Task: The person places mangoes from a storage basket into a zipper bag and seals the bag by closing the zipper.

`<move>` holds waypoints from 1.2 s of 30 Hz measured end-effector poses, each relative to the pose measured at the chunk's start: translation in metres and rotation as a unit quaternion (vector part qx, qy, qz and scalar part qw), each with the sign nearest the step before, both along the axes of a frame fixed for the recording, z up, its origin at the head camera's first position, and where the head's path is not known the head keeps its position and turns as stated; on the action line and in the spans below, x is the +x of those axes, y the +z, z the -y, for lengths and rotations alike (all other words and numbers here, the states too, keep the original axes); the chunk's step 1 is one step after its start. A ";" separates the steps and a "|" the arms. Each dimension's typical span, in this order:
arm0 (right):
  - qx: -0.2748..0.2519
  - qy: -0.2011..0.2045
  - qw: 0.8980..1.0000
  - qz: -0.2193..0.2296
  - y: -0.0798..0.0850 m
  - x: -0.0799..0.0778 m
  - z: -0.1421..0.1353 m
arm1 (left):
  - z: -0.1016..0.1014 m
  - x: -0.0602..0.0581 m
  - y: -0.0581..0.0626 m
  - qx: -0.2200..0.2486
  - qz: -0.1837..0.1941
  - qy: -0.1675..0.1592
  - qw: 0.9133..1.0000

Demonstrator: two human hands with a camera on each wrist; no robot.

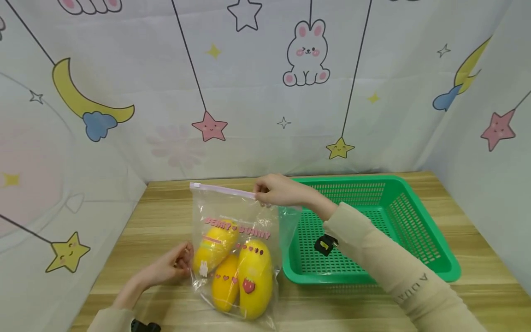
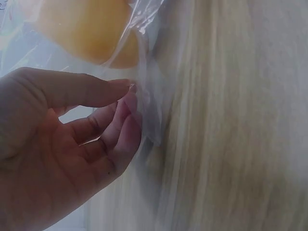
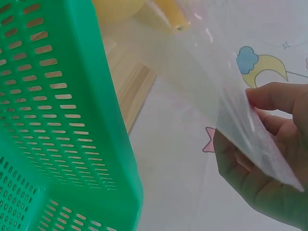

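A clear slider zip bag (image 1: 257, 223) with pink lettering stands upright on the table, holding three yellow mangoes (image 1: 255, 286). My right hand (image 1: 280, 189) pinches its pink top edge, right of the middle. The white slider (image 1: 197, 185) sits at the top left corner. Low on the left side, my left hand (image 1: 168, 265) pinches the bag's edge. In the left wrist view, thumb and fingers (image 2: 127, 120) meet on the plastic beneath a mango (image 2: 91, 36). The right wrist view shows the bag film (image 3: 207, 77) between thumb and fingers.
A green slotted basket (image 1: 373, 279) stands right of the bag, under my right forearm, with no contents visible. The wood-grain table (image 1: 141, 221) ends at a patterned cloth backdrop (image 1: 257, 92), which also rises on both sides.
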State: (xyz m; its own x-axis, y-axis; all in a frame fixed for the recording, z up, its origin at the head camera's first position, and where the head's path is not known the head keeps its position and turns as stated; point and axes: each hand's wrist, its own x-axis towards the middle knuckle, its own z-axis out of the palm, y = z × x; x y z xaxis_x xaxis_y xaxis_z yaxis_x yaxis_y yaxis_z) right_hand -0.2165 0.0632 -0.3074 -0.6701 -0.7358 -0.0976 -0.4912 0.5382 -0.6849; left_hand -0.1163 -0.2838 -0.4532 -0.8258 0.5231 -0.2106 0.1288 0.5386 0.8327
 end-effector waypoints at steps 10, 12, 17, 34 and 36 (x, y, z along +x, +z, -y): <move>0.035 -0.013 0.998 -0.044 -0.004 -0.009 0.021 | 0.020 0.015 0.000 0.026 0.000 0.025 0.999; 0.051 -0.018 0.997 -0.060 -0.006 -0.012 0.025 | 0.024 0.018 -0.001 0.028 0.001 0.022 0.999; 0.077 -0.031 0.993 -0.083 -0.012 -0.020 0.033 | 0.031 0.023 0.000 0.016 0.003 0.034 0.999; 0.109 -0.063 0.988 -0.093 -0.034 -0.053 0.058 | 0.039 0.031 0.011 0.010 0.047 0.080 0.996; 0.110 -0.070 0.987 -0.098 -0.037 -0.055 0.060 | 0.040 0.031 0.011 0.008 0.055 0.085 0.995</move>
